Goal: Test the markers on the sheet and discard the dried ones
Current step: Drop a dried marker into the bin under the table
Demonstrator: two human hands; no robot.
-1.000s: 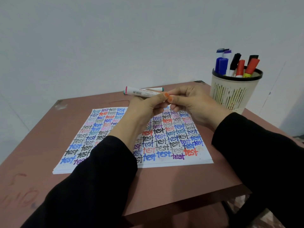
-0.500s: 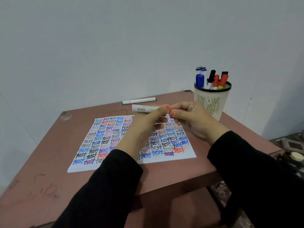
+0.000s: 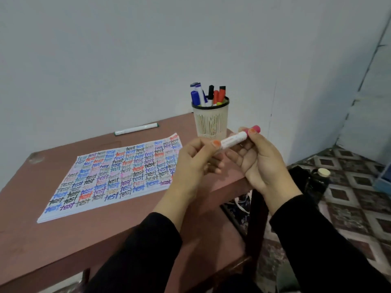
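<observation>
A white marker with a pink cap (image 3: pixel 234 139) is held in the air over the table's right edge, cap end pointing up and right. My left hand (image 3: pixel 196 159) pinches its lower end between thumb and fingers. My right hand (image 3: pixel 257 157) grips its upper part near the cap. The sheet (image 3: pixel 118 176), covered with the word "test" in many colours, lies flat on the brown table (image 3: pixel 63 240) to the left of my hands. A cream mesh cup (image 3: pixel 211 121) at the table's far right corner holds several capped markers (image 3: pixel 208 95).
A white marker with a green cap (image 3: pixel 136 129) lies near the table's far edge by the wall. To the right of the table, on the patterned floor (image 3: pixel 349 197), stand a dark bottle with a pale cap (image 3: pixel 319 180) and a black object.
My view has swung to the right, bringing the floor into sight. Both hands have carried the marker from over the sheet toward the table's right edge and tilted it, cap end up.
</observation>
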